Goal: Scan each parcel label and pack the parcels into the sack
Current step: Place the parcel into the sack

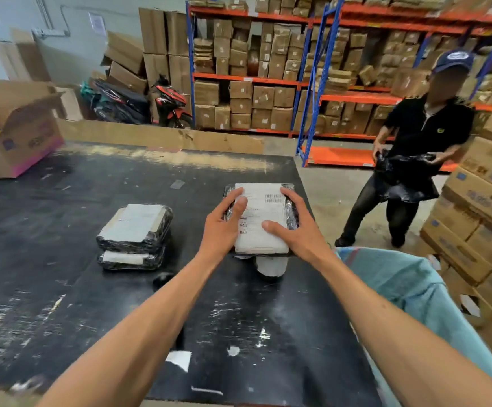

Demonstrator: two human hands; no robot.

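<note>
A black-wrapped parcel [264, 210] with a white label and barcode facing up is held between both my hands over the black table [92, 289]. My left hand [224, 221] grips its left edge, thumb on the label. My right hand [297, 227] grips its right edge, thumb lying across the label. Under it another white-and-black parcel [271, 267] partly shows on the table. Two more wrapped parcels lie stacked [134, 236] to the left. The light blue sack [415, 295] stands open at the table's right side, below my right arm.
A person in a black shirt and cap [418, 148] crouches at the right, handling a black bag. Cardboard boxes are piled at far right [485, 207]. An open carton [13, 133] sits at the table's far left. Shelving with boxes and a motorbike [151, 104] stand behind.
</note>
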